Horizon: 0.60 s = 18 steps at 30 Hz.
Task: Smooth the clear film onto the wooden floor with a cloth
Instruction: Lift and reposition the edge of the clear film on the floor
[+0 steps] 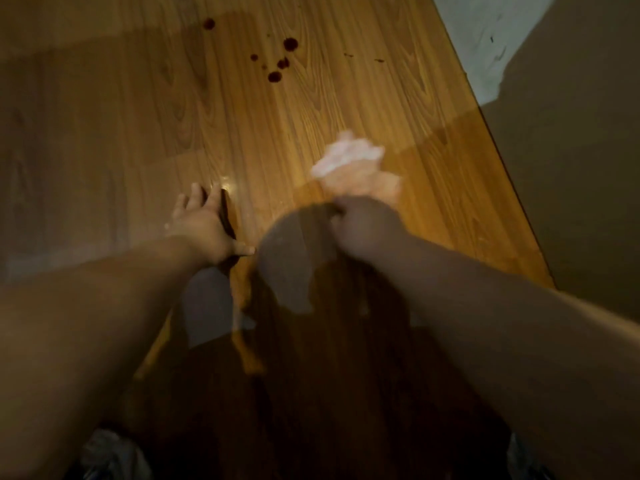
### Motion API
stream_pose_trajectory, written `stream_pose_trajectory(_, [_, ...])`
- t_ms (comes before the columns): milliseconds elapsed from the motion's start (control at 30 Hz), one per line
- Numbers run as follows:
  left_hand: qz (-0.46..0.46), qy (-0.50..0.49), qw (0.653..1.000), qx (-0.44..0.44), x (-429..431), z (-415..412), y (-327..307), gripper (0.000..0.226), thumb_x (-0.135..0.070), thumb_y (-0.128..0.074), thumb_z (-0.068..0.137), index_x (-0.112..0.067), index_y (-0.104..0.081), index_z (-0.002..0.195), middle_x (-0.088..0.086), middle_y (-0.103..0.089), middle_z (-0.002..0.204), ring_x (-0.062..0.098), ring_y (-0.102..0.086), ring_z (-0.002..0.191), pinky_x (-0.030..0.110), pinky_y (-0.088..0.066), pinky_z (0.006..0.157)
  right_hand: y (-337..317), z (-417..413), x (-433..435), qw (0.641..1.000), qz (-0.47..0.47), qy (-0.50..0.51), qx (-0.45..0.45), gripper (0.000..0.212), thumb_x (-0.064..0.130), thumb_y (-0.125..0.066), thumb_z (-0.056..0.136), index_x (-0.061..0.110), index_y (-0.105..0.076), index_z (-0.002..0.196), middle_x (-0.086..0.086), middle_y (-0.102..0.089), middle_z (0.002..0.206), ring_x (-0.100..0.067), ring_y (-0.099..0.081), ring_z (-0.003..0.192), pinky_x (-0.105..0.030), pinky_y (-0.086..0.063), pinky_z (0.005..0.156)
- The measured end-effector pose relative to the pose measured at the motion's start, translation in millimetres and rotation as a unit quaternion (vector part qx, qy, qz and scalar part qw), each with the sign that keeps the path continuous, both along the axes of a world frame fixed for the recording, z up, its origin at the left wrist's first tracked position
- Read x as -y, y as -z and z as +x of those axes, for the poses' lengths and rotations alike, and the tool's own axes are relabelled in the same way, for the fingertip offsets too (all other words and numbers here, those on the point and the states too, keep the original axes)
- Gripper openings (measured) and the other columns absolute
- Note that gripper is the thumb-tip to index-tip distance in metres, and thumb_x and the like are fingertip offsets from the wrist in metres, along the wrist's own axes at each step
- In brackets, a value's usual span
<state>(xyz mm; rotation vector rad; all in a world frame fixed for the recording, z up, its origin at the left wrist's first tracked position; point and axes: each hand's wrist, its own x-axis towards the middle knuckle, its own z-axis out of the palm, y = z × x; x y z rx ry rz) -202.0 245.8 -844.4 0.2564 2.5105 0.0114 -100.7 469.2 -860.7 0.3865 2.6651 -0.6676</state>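
My right hand (360, 188) grips a crumpled white cloth (346, 155) and holds it against the wooden floor (311, 109); the hand and cloth are motion-blurred. My left hand (204, 220) lies flat on the floor with fingers spread, left of the right hand. The clear film (228, 183) shows only as a faint glossy sheen and a small glint just beyond my left fingertips; its edges are hard to make out.
Several dark red spots (277, 64) mark the floor farther ahead. The wood ends at a diagonal edge on the right, beside a brown surface (571, 168) and a pale patch (485, 39). Deep shadow covers the near floor.
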Motion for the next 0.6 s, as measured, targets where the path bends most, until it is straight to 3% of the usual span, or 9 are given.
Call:
stream_pose_trajectory(67, [-0.007, 0.006, 0.999, 0.034, 2.3, -15.0, 0.0, 0.136, -0.058, -0.083, 0.057, -0.024, 0.007, 0.153, 0.010, 0.009, 0.160, 0.038, 0.003, 0.146, 0.049, -0.011, 0.118, 0.8, -2.9, 27.8, 0.987, -0.010, -0.153, -0.048, 0.052, 0.036, -0.049, 0.089, 0.030, -0.041, 0.140, 0.000, -0.039, 0.148, -0.029, -0.029, 0.136, -0.044, -0.021, 0.111])
stream_pose_trajectory(133, [-0.003, 0.011, 0.998, 0.063, 4.1, -21.0, 2.1, 0.136, -0.055, -0.084, 0.058, -0.026, 0.010, 0.152, 0.010, 0.015, 0.159, 0.039, 0.006, 0.145, 0.047, -0.009, 0.117, -0.8, -8.7, 18.7, 0.981, -0.028, -0.178, -0.071, 0.059, 0.032, -0.050, 0.089, 0.034, -0.032, 0.145, 0.004, -0.029, 0.154, -0.029, -0.022, 0.139, -0.046, -0.014, 0.115])
stream_pose_trajectory(200, [0.001, -0.002, 0.998, 0.069, 6.4, -20.4, 6.4, 0.136, -0.050, -0.085, 0.059, -0.030, 0.012, 0.151, 0.007, 0.021, 0.158, 0.036, 0.011, 0.145, 0.048, -0.008, 0.117, 5.1, -8.8, -11.7, 0.990, -0.033, -0.111, -0.081, 0.058, 0.028, -0.052, 0.089, 0.034, -0.035, 0.144, 0.002, -0.034, 0.152, -0.026, -0.033, 0.136, -0.037, -0.024, 0.112])
stream_pose_trajectory(267, [0.000, -0.005, 0.998, 0.063, 7.1, -19.7, 10.7, 0.135, -0.048, -0.086, 0.060, -0.031, 0.013, 0.151, 0.006, 0.022, 0.158, 0.034, 0.012, 0.145, 0.047, -0.008, 0.117, 11.4, -11.0, -66.8, 0.998, 0.034, 0.012, -0.043, 0.058, 0.031, -0.052, 0.091, 0.029, -0.032, 0.146, -0.004, -0.033, 0.152, -0.026, -0.032, 0.136, -0.035, -0.026, 0.110])
stream_pose_trajectory(333, [0.005, -0.007, 0.998, 0.062, 8.3, -19.1, 13.1, 0.134, -0.046, -0.086, 0.061, -0.031, 0.012, 0.151, 0.005, 0.023, 0.158, 0.034, 0.013, 0.145, 0.047, -0.007, 0.117, 5.8, -13.6, -127.2, 0.981, 0.108, 0.158, 0.036, 0.055, 0.033, -0.048, 0.093, 0.020, -0.033, 0.144, -0.012, -0.035, 0.148, -0.029, -0.037, 0.128, -0.037, -0.031, 0.104])
stream_pose_trajectory(400, [0.014, -0.017, 0.998, 0.057, 10.5, -19.9, 14.4, 0.133, -0.044, -0.087, 0.061, -0.032, 0.010, 0.151, 0.004, 0.023, 0.158, 0.032, 0.014, 0.145, 0.047, -0.006, 0.117, -0.1, -19.6, -158.6, 0.964, 0.122, 0.233, 0.039, 0.056, 0.027, -0.045, 0.093, 0.012, -0.029, 0.145, -0.015, -0.028, 0.151, -0.030, -0.031, 0.133, -0.037, -0.026, 0.106])
stream_pose_trajectory(467, [0.020, -0.024, 0.997, 0.064, 10.6, -19.8, 15.5, 0.134, -0.042, -0.088, 0.059, -0.033, 0.009, 0.152, 0.003, 0.023, 0.158, 0.032, 0.015, 0.145, 0.047, -0.006, 0.117, 3.0, -27.0, -151.7, 0.954, 0.116, 0.274, 0.023, 0.053, 0.027, -0.042, 0.094, 0.008, -0.035, 0.142, -0.015, -0.032, 0.150, -0.031, -0.027, 0.137, -0.030, -0.020, 0.107])
stream_pose_trajectory(533, [0.021, -0.024, 0.998, 0.061, 11.2, -19.4, 16.1, 0.135, -0.043, -0.088, 0.058, -0.034, 0.009, 0.152, 0.002, 0.023, 0.158, 0.031, 0.015, 0.145, 0.048, -0.007, 0.117, 5.5, -35.5, -111.6, 0.951, 0.094, 0.292, 0.030, 0.042, 0.032, -0.042, 0.095, 0.007, -0.057, 0.126, -0.015, -0.054, 0.132, -0.031, -0.047, 0.124, -0.028, -0.033, 0.094])
stream_pose_trajectory(600, [0.018, -0.024, 0.998, 0.061, 12.4, -19.2, 15.1, 0.135, -0.043, -0.088, 0.058, -0.034, 0.009, 0.151, 0.001, 0.022, 0.158, 0.031, 0.015, 0.145, 0.048, -0.008, 0.117, 5.4, -39.9, -56.2, 0.986, 0.078, 0.145, -0.021, 0.034, 0.032, -0.044, 0.094, 0.013, -0.064, 0.114, -0.012, -0.062, 0.121, -0.029, -0.055, 0.113, -0.029, -0.040, 0.085])
